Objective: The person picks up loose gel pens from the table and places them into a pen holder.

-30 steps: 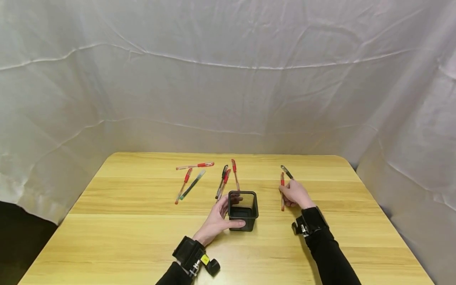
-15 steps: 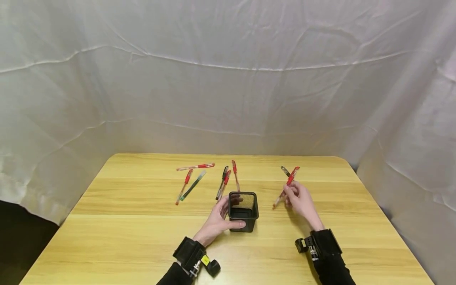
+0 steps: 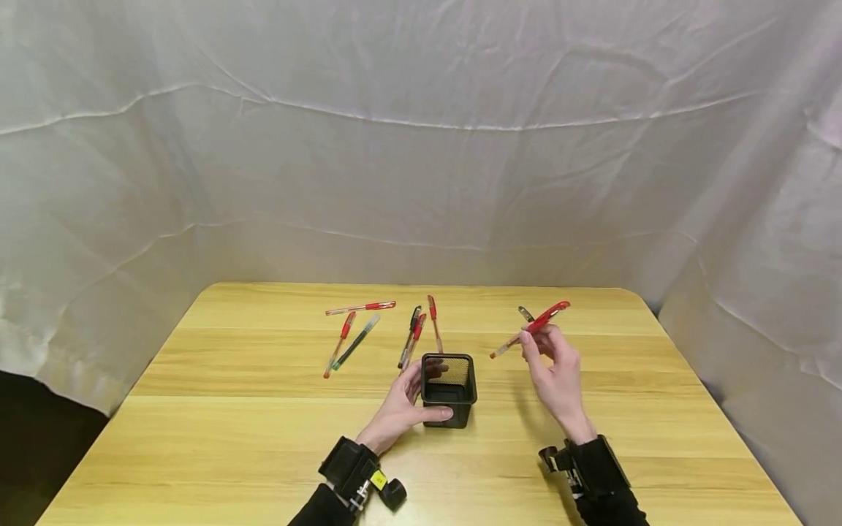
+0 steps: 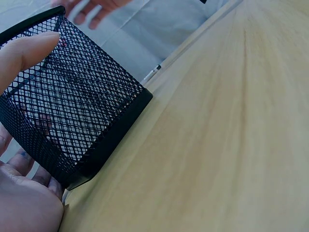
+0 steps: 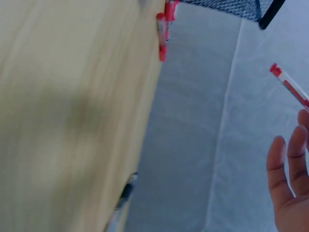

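My left hand (image 3: 395, 415) grips a black mesh pen holder (image 3: 449, 415) from its left side, thumb across the front and fingers behind. The holder stands upright on the table, and no pens show inside it. To its right, my right hand (image 3: 558, 372) pinches a red-capped gel pen (image 3: 544, 318) above the table. That pen is tilted, cap up to the right and clear end down to the left. In the right wrist view only the lower end of the pen (image 5: 289, 85) shows above the fingers. Behind the right hand lies a black-capped pen (image 3: 525, 314), partly hidden.
Left of the holder lie a red pen (image 3: 360, 307), another red pen (image 3: 339, 345) and a green-ended pen (image 3: 356, 342). Just behind the holder are a black pen (image 3: 410, 337) and two red pens. A pale curtain hangs beyond the wooden table (image 3: 230, 438).
My right hand has picked the red pen up off the table, raised it and tilted its cap to the right. The left hand and the holder stay put.
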Demonstrator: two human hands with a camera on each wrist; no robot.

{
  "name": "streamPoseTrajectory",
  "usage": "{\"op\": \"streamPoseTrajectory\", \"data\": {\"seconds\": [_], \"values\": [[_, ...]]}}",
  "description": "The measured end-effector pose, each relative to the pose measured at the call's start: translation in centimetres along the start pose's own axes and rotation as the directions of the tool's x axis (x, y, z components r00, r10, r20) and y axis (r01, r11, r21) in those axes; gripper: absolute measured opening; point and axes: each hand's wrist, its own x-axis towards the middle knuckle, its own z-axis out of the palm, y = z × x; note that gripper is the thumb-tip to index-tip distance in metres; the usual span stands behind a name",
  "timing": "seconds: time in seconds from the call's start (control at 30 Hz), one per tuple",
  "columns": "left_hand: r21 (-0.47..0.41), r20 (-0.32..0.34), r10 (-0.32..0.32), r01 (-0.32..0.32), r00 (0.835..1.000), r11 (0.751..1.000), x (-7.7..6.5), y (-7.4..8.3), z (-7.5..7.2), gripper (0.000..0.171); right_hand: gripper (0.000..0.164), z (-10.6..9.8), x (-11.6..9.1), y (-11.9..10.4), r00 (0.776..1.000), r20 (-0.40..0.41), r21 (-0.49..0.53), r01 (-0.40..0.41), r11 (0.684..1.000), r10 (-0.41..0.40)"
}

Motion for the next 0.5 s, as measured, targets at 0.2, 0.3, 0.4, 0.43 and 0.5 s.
{"op": "streamPoseTrajectory", "data": {"seconds": [0.2,0.3,0.4,0.43,0.5], "values": [[-0.008,0.003,0.002,-0.002,1.0,1.0,0.0,0.1,0.0,0.074,0.02,0.9,0.3,0.5,0.99,-0.012,-0.001,0.137,0.991,-0.137],[-0.012,0.005,0.002,-0.002,1.0,1.0,-0.1,0.5,0.1,0.074,0.021,1.3,0.5,0.1,0.986,0.01,-0.002,0.167,0.986,-0.167],[-0.017,0.011,-0.007,0.007,1.0,1.0,-0.2,1.2,0.2,0.073,0.025,1.7,0.7,-0.4,0.981,0.034,-0.003,0.189,0.982,-0.188],[-0.019,0.014,-0.013,0.013,1.0,1.0,-0.3,1.5,0.2,0.073,0.026,1.9,0.7,-0.5,0.98,0.042,-0.007,0.193,0.981,-0.193],[-0.018,0.015,-0.014,0.014,1.0,1.0,-0.4,1.8,0.3,0.073,0.026,2.1,0.7,-0.5,0.977,0.057,-0.018,0.206,0.978,-0.204]]}}
